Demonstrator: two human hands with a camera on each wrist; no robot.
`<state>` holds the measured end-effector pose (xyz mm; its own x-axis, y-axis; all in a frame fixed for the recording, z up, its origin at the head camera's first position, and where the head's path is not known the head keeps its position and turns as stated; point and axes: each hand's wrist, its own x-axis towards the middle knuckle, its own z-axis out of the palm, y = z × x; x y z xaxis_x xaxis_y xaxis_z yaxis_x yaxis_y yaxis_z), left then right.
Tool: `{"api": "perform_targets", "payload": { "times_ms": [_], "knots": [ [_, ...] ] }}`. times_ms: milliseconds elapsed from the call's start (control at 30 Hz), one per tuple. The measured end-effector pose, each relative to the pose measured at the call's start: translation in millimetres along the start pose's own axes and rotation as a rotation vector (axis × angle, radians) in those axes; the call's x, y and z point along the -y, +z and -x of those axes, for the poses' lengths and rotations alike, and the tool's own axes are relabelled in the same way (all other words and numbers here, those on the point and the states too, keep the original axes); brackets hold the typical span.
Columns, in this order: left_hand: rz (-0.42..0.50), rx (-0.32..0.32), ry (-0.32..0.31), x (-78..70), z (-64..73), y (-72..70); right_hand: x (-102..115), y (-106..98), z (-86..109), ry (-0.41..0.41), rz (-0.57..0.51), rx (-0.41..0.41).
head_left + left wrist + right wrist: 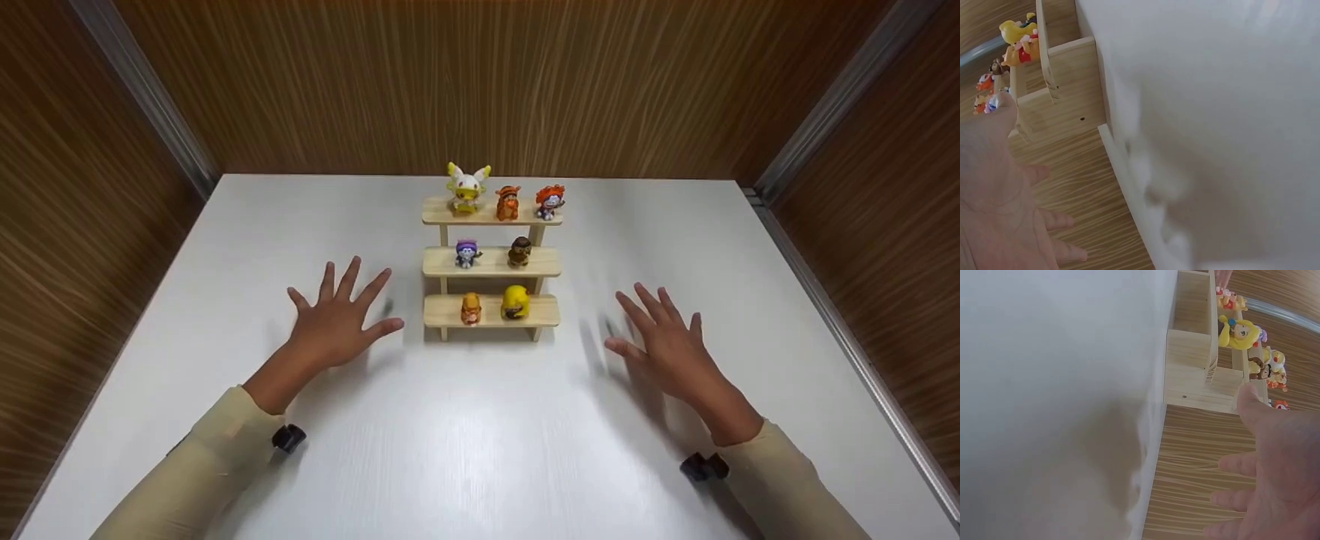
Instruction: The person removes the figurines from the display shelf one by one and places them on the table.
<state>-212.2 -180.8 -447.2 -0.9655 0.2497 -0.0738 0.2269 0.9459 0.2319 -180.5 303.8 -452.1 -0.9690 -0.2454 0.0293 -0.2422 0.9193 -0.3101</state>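
Observation:
A three-tier wooden shelf [492, 260] stands on the white table with small toy figures on each step. On top are a white-and-yellow long-eared figure [467, 187], an orange figure [508, 203] and a red-haired figure [550, 202]. The middle step bears a purple-topped figure [466, 253] and a brown figure [519, 252]; the bottom one an orange-yellow figure [470, 308] and a yellow-haired figure [515, 302]. Left of the shelf, my left hand [334, 322] is spread over the table, holding nothing. My right hand [667, 349] is likewise spread and bare on the right side.
Wood-grain panels [480, 82] enclose the table [480, 442] at the back and both sides, with metal strips [142, 97] at the corners. A black wrist device [289, 438] sits by the left sleeve and a similar black device [705, 468] by the right one.

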Motion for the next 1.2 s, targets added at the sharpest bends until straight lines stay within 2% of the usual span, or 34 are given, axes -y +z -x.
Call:
{"api": "perform_targets", "payload": {
  "times_ms": [233,567,867,1200],
  "knots": [
    [0.017,-0.002,0.0,-4.7,-6.3,-1.3,2,-2,-4.0,-0.009,0.002,0.007],
    [0.139,0.009,0.009,-18.3,-17.5,-7.3,6,-8,-12.1,-0.029,-0.006,0.013],
    [0.3,0.0,0.022,-29.1,-30.5,-10.4,12,-11,-28.0,-0.063,-0.053,0.046],
    [0.503,-0.058,0.068,-36.7,-47.7,-17.7,20,-11,-43.6,-0.086,-0.109,0.064]
  ]
}}
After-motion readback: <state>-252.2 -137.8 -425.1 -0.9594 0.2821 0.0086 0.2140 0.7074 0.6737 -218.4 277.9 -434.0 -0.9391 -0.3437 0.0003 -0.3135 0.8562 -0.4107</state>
